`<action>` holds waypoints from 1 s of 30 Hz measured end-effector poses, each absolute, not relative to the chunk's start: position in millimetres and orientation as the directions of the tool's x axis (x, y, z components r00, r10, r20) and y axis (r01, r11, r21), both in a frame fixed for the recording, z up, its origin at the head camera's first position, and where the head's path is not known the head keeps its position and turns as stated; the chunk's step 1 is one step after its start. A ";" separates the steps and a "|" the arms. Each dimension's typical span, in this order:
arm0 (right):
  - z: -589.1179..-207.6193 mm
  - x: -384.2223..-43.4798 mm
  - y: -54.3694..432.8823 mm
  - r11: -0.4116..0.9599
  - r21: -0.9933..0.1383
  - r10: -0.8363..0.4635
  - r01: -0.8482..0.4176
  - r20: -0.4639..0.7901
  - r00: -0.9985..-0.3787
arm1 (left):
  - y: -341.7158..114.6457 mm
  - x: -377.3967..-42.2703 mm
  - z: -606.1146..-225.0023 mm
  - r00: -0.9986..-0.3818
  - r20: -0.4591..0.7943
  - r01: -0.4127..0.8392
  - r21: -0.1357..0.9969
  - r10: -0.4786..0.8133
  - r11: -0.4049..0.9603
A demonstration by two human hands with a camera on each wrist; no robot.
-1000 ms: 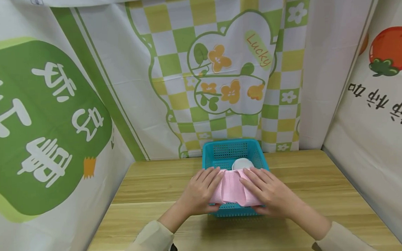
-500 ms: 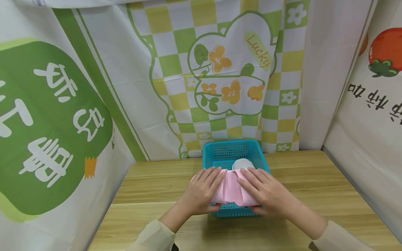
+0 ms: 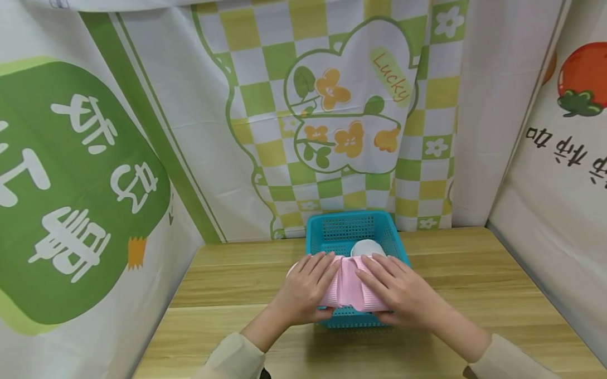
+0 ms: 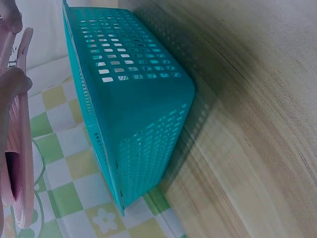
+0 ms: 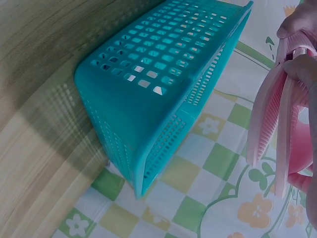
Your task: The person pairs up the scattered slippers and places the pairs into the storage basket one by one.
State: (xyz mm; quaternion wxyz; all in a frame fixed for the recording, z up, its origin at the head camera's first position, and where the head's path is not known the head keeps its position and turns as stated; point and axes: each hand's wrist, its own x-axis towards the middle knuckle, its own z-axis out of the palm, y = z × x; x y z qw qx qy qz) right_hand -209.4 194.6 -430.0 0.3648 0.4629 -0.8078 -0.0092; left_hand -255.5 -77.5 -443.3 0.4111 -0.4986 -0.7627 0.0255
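Note:
Both hands hold a pair of pink slippers (image 3: 351, 285) above the near part of a blue plastic basket (image 3: 352, 214). My left hand (image 3: 303, 290) grips their left end, fingers over the top and thumb below. At the right end my right hand (image 3: 406, 291) grips in the same way. In the right wrist view, the slippers (image 5: 285, 124) show two ribbed layers close together between fingers and thumb. The left wrist view catches only part of the slippers (image 4: 21, 144). A white round object (image 3: 367, 247) lies in the basket, partly hidden behind the slippers.
The basket stands on a wood-grain table (image 3: 237, 309), close to the back edge. A checked cloth (image 3: 328, 183) hangs directly behind it. Printed white curtains (image 3: 150, 262) close in the left and right sides.
My right hand has shifted slightly left with its end of the slippers. The left hand and the basket stay nearly in place.

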 end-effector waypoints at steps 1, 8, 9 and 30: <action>-430.1 -209.4 194.4 0.571 0.354 -0.755 -0.741 0.581 -0.304 | -77.4 -255.5 -443.3 -0.165 0.602 0.740 -0.449 0.782 0.502; -432.0 -211.7 192.8 0.566 0.374 -0.757 -0.735 0.590 -0.282 | -77.9 -254.7 -442.8 -0.170 0.603 0.742 -0.442 0.779 0.504; -432.3 -212.1 192.7 0.564 0.376 -0.757 -0.735 0.592 -0.278 | -78.1 -254.5 -442.7 -0.170 0.603 0.742 -0.442 0.779 0.504; -435.6 -213.3 188.4 0.554 0.368 -0.749 -0.747 0.612 -0.254 | -80.0 -255.4 -445.7 -0.168 0.605 0.760 -0.424 0.778 0.493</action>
